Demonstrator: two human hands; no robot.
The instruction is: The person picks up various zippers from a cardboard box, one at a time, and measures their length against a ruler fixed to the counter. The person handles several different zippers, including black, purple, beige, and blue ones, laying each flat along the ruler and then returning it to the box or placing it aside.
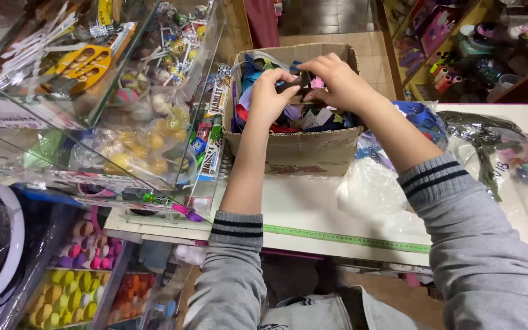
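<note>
A brown cardboard box [304,150] stands on a white counter [313,208], filled with several small colourful pieces. Over the box, my left hand [268,98] and my right hand [337,79] together pinch a small dark piece [300,82] between their fingertips. Both forearms come up from the bottom in grey sleeves with dark striped cuffs.
A glass display case [154,122] with small toys and packets stands at the left. Clear plastic bags [502,159] with colourful items lie at the right. A green measuring tape [349,239] runs along the counter's front edge. Shelves of bright goods stand at the lower left and upper right.
</note>
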